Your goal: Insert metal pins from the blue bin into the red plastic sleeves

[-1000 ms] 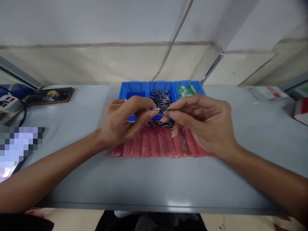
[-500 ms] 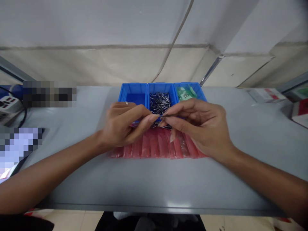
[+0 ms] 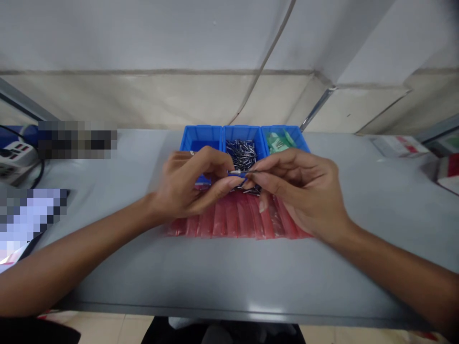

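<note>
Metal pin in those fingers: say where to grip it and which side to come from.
Grip the wider silver end of the metal pin, coming from the left, as the left hand does: that end looks stoutest. The dark shank narrows toward the right hand, lying roughly level above the blue parts bin, so it likely offers less to pinch.

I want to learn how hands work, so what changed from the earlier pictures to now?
Only small moves. The left hand and the right hand still pinch the thin metal pin between their fingertips, and nothing was let go. The whole view slid slightly right as the head moved. The blue bins and the red bags stayed put.
</note>
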Demonstrator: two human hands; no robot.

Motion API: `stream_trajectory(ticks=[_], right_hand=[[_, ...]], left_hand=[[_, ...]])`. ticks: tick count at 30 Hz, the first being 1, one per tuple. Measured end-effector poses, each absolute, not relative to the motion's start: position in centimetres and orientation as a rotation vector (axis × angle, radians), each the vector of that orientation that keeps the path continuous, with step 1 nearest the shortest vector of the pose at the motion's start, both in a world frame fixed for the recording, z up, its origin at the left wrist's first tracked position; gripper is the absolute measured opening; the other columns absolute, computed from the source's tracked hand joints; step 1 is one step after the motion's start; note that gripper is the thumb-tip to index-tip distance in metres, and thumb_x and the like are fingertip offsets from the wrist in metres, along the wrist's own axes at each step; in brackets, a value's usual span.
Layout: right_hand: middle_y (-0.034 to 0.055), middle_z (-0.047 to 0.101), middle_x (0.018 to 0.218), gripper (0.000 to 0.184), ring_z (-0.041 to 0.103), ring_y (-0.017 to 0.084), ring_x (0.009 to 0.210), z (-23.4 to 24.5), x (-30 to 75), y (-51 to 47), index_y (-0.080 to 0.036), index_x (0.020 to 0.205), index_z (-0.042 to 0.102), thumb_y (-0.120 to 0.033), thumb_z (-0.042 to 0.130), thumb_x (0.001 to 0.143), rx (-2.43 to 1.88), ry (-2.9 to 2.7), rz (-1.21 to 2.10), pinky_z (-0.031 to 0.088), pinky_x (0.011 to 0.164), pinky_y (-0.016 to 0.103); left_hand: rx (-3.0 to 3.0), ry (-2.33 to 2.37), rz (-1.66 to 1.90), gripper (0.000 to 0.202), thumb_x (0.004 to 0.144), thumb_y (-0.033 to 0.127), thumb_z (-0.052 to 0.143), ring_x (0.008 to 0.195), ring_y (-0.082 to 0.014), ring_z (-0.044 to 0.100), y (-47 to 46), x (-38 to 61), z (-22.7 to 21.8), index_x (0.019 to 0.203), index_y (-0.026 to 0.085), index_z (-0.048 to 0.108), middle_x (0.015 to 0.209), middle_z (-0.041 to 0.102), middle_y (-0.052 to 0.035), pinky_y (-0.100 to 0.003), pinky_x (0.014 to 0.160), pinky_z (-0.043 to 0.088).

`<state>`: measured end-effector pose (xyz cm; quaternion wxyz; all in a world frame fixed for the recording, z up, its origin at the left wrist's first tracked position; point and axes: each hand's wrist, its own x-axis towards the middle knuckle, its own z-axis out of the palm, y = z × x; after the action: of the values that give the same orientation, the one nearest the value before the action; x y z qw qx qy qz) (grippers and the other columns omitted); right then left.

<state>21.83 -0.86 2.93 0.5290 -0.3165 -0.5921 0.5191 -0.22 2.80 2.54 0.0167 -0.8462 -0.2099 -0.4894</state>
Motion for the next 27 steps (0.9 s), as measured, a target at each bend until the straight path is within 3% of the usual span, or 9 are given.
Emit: stream_trajectory(ticks=[3,12,27], right_hand=[[-0.0003,0.079,0.086,0.012,0.072,0.01,0.061,3.01,21.77,-0.82,-0.021,0.098,0.078,-0.014,0.079,0.089,-0.747,-1.413,1.227,0.063,0.053,0.02],[0.0015,0.078,0.085,0.012,0.077,0.016,0.078,3.19,21.47,-0.93,-0.021,0.098,0.079,-0.014,0.079,0.088,-0.729,-1.402,1.186,0.064,0.054,0.021],[0.0016,0.078,0.09,0.012,0.078,0.018,0.082,2.72,21.58,-1.18,-0.024,0.101,0.078,-0.02,0.08,0.089,-0.76,-1.428,1.252,0.065,0.055,0.024]], left_hand=[[-2.548,-0.648,-1.533,0.017,0.093,0.027,0.076,0.054,-0.0052,0.062,3.03,-0.21,2.25,0.099,0.018,0.063,0.074,0.072,0.005,-0.018,0.051,0.047],[-2.548,-0.618,-1.506,0.013,0.095,0.025,0.074,0.051,-0.0043,0.058,2.87,-0.35,2.5,0.092,0.016,0.064,0.069,0.07,0.0053,-0.019,0.05,0.044],[-2.66,-0.6,-1.406,0.028,0.103,0.026,0.058,0.048,-0.0091,0.052,2.96,-0.64,2.43,0.076,0.019,0.059,0.056,0.059,0.0033,-0.027,0.048,0.041]])
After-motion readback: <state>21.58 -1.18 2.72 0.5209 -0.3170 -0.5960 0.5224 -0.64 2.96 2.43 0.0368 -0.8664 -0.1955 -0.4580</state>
